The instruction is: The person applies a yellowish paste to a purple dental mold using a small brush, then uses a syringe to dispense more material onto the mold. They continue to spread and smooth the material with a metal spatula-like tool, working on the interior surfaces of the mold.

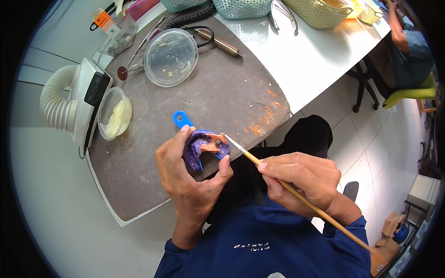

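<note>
My left hand (194,185) grips a blue dental impression tray (181,118) filled with purple impression material (193,156). An orange-pink waxy strip (212,142) runs across the impression, and tooth-shaped hollows show in the purple. In my right hand (303,180) is a long wooden-handled paintbrush (306,200), pinched near its metal collar. Its tip touches, or nearly touches, the right edge of the impression. Left of the hands, a clear round tub (106,121) holds a pale yellow, lumpy substance (117,118).
Farther back on the brown work mat (222,88) lie a clear round lid (170,60) with crumbs and a brown-handled handpiece (218,42). A white hose unit (79,99) stands at left. Baskets (243,9) line the back. Someone in blue (410,55) sits at far right.
</note>
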Demonstrator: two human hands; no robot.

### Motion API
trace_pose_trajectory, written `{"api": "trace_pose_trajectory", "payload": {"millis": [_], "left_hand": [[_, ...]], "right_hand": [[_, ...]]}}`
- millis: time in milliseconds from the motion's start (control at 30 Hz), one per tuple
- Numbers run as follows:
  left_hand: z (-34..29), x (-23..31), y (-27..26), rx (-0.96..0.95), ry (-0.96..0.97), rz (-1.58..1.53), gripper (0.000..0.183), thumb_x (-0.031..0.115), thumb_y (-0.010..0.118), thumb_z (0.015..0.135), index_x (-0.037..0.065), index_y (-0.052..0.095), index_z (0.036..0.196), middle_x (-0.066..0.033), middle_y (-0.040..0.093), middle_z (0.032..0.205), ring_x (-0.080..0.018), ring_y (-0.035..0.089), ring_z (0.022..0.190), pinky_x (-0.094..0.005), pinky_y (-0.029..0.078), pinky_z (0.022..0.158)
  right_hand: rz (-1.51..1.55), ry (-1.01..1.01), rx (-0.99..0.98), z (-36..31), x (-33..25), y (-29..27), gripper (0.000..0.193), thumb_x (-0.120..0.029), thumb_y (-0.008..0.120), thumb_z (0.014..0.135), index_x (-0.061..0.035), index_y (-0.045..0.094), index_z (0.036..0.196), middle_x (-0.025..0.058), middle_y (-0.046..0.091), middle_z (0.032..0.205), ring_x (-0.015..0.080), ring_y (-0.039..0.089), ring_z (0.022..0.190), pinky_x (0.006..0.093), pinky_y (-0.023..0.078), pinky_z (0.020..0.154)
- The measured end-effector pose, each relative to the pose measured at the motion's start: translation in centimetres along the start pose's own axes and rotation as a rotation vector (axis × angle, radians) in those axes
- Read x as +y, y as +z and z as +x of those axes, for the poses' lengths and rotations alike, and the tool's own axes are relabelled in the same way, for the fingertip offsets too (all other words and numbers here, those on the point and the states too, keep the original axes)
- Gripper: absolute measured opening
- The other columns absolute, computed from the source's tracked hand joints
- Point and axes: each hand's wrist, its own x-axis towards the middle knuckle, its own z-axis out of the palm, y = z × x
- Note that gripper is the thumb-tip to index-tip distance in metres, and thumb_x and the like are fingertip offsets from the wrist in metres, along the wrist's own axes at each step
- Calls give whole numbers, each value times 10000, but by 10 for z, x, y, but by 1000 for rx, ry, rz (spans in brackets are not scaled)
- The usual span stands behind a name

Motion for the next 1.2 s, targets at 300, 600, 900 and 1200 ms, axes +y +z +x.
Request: {"api": "trace_pose_trajectory", "payload": {"millis": [300,600,900,1200], "left_hand": [[1,-2,1,20,37,-8,742,110,850,637,16,532,1301,-130,618,1149,-311,570,1012,-396,498,864],[4,-5,-4,-12,81,-16,740,63,827,637,40,526,1312,-128,616,1208,-316,564,1056,-407,472,916],[3,-7,-1,-20,184,-40,728,40,809,689,67,476,1336,-126,618,1258,-302,539,1066,-394,438,925],[8,-5,3,78,208,-6,573,11,802,739,72,560,1255,-71,678,1167,-227,581,987,-270,490,783]], "right_hand": [[95,101,-88,4,4,-10,237,115,692,686,12,718,898,130,741,819,226,747,741,275,606,645],[8,51,-220,27,1,-18,237,94,727,663,-3,721,880,121,740,805,221,741,719,275,594,617],[-27,71,-313,52,-7,-29,222,68,762,681,-22,733,883,125,738,796,219,738,705,268,585,609],[-95,34,-450,73,-13,-36,217,28,777,668,-26,732,874,94,722,787,206,705,625,276,564,538]]}}
